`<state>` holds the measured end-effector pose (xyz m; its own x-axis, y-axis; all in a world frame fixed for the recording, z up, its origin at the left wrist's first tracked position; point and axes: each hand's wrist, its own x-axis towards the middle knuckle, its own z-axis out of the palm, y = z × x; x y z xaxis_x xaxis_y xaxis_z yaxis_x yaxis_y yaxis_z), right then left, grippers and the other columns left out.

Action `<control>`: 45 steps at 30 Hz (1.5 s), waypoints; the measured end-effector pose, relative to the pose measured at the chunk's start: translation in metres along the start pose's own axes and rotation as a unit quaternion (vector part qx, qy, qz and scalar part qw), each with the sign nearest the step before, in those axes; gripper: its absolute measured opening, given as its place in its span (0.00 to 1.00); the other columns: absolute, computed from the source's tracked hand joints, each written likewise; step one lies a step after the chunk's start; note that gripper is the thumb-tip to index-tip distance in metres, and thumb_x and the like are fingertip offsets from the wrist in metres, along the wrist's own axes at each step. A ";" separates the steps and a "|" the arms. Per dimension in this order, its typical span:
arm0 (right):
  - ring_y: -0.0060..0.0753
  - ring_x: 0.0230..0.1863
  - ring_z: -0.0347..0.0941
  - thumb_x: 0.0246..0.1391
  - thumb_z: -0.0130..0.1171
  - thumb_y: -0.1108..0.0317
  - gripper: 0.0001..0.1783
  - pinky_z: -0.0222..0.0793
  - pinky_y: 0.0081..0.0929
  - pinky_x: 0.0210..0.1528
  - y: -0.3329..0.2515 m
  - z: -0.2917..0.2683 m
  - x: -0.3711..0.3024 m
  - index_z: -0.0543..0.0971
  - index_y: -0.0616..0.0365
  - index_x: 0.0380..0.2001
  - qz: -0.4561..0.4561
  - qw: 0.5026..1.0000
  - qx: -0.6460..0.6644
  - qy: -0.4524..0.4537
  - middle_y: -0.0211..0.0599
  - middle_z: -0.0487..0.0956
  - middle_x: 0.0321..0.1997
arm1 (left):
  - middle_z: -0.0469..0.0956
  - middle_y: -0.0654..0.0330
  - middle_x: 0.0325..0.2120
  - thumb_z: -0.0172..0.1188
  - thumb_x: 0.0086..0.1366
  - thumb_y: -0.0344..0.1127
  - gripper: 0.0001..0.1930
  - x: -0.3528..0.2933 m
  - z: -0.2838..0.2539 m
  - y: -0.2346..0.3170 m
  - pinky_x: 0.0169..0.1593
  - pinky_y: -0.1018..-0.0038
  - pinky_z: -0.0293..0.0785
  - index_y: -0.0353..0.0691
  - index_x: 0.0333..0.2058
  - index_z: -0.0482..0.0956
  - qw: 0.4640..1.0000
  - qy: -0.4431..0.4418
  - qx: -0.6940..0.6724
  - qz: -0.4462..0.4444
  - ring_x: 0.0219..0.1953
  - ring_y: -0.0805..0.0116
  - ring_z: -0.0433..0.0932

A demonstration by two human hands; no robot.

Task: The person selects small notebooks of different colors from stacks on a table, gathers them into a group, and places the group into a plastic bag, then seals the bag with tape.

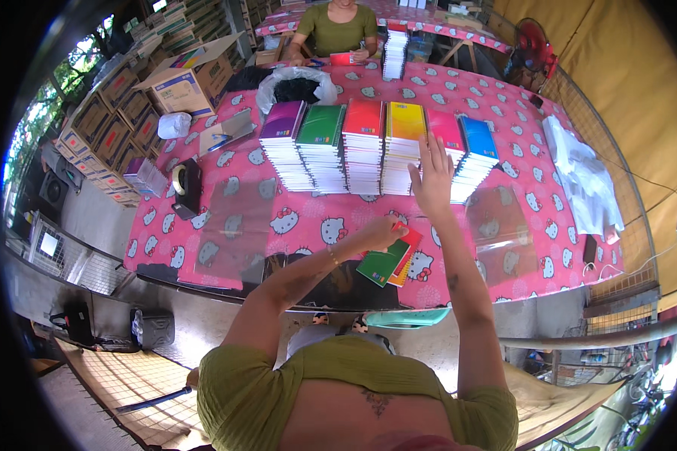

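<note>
Head view: a few fanned notebooks (382, 263) — green, red and yellow covers showing — are near the table's front edge, pinched at their upper end by the left hand (381, 234), its fingers closed on them. Whether their lower corners touch the cloth, I cannot tell. The right hand (434, 179) is empty, palm down with fingers spread, in front of the pink stack (445, 126) and beside the yellow stack (405, 124); contact with either is unclear. Those two belong to a row running purple, green, red, yellow, pink, blue from left to right. Around them spreads a pink tablecloth (338, 214) printed with cat faces. Clear plastic sheets lie at both sides of the row, nearer the person, and a black tape dispenser (188, 192) stands at the left. White plastic bags (583, 177) drape the right edge. Behind the row sits a white bag (265, 92) with black contents — farther back, a co-worker (337, 31) holds something red beside a tall notebook stack (393, 56).
</note>
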<state>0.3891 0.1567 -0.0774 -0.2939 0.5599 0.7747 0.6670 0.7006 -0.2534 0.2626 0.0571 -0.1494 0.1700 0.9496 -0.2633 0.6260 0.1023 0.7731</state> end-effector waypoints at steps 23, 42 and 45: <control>0.40 0.50 0.71 0.53 0.65 0.63 0.19 0.64 0.41 0.47 -0.027 -0.038 -0.214 0.80 0.43 0.50 0.046 0.968 0.137 -0.204 0.32 0.73 0.44 | 0.82 0.54 0.41 0.57 0.64 0.26 0.10 -0.100 -0.233 -0.025 0.48 0.57 0.75 0.38 0.43 0.81 0.722 0.588 0.319 0.177 0.41 0.52 0.80; 0.31 0.37 0.78 0.49 0.69 0.69 0.23 0.78 0.33 0.42 -0.025 0.025 -0.186 0.73 0.59 0.48 0.620 0.537 0.558 -0.124 0.33 0.79 0.40 | 0.80 0.61 0.41 0.59 0.67 0.40 0.18 -0.026 0.046 -0.082 0.41 0.73 0.76 0.38 0.51 0.77 0.891 0.076 -0.434 -0.111 0.33 0.73 0.79; 0.35 0.40 0.79 0.50 0.65 0.68 0.19 0.79 0.38 0.45 -0.022 0.018 -0.188 0.75 0.58 0.45 0.597 0.521 0.592 -0.145 0.37 0.80 0.39 | 0.79 0.55 0.45 0.60 0.65 0.38 0.24 -0.069 0.032 -0.082 0.41 0.70 0.77 0.39 0.58 0.72 0.856 0.043 -0.511 -0.059 0.36 0.70 0.81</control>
<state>0.4178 0.0442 -0.2274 -0.3591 0.8327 -0.4215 -0.3469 -0.5384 -0.7680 0.2240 -0.0267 -0.2132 0.0670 0.9289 -0.3641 -0.3664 0.3623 0.8570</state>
